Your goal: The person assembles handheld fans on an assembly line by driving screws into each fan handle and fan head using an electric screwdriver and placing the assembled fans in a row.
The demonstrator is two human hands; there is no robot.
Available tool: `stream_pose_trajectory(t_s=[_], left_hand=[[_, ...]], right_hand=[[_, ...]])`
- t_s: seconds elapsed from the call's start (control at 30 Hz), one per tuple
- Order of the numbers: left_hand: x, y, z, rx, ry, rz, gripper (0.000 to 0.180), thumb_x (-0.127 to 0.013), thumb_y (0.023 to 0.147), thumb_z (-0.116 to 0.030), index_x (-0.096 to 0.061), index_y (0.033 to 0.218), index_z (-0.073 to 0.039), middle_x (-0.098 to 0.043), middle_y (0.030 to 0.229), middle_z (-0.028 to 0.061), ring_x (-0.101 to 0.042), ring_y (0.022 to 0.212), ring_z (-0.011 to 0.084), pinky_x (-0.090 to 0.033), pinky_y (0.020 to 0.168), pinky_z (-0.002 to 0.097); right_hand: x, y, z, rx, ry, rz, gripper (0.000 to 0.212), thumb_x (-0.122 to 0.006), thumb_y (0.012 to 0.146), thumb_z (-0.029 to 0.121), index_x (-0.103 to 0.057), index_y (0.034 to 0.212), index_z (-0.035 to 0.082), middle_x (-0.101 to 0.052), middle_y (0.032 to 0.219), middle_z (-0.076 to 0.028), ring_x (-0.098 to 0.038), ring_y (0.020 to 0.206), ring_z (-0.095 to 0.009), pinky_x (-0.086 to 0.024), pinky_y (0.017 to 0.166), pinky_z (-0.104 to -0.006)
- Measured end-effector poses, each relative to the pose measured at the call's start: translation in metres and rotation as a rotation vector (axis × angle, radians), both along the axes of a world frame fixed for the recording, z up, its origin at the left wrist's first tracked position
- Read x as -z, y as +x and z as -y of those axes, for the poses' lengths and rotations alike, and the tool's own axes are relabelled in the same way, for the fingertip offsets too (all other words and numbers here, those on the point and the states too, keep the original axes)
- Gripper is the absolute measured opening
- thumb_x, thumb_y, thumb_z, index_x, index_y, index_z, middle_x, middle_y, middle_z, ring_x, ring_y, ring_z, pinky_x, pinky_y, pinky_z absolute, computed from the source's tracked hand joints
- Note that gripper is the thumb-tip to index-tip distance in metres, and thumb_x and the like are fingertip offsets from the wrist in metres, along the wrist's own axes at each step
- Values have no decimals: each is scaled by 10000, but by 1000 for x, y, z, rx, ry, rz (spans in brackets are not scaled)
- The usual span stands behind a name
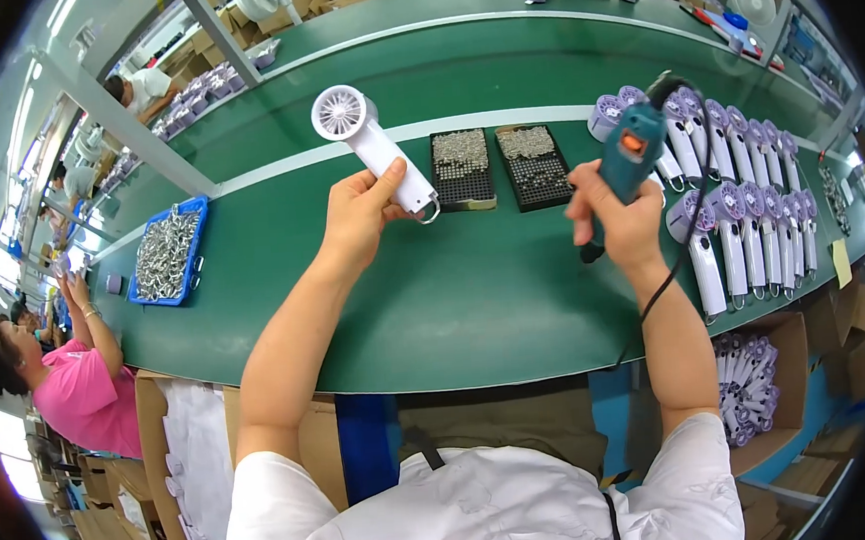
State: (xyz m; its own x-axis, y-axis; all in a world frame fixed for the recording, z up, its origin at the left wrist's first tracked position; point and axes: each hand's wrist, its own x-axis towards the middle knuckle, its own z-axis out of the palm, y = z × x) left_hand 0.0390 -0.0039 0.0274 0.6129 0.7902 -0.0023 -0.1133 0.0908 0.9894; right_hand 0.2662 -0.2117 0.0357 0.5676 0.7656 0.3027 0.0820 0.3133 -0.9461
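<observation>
A white handheld fan (380, 153) is in my left hand (357, 217), its round lavender grille up and to the left and a metal loop at its lower end. My fingers wrap round the lower handle, thumb on top. My right hand (622, 219) grips a teal electric screwdriver (634, 161) with an orange button and a black cord running down beside my forearm. Its tip points down, apart from the fan. Between my hands, farther back, lie two black perforated trays, a left one (465, 189) and a right one (543, 192), both with small screws.
Rows of similar fans (732, 244) lie at the right of the green table (435, 310). A blue tray (196, 241) of metal clips sits at left. Below the edge stand cardboard boxes, one holding fans (747, 388). A co-worker in pink (86, 405) is at far left.
</observation>
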Motion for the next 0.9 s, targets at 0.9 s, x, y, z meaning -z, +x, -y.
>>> stream_pose_trajectory(t_s=[0.9], left_hand=[[36, -12, -8, 59, -185, -158, 426, -786, 907, -317, -710, 964, 98, -731, 835, 124, -703, 704, 155, -560, 599, 268]], right_hand=[[-12, -27, -176, -55, 345, -13, 213, -687, 965, 144, -619, 947, -57, -540, 624, -53, -529, 455, -168, -457, 462, -352]])
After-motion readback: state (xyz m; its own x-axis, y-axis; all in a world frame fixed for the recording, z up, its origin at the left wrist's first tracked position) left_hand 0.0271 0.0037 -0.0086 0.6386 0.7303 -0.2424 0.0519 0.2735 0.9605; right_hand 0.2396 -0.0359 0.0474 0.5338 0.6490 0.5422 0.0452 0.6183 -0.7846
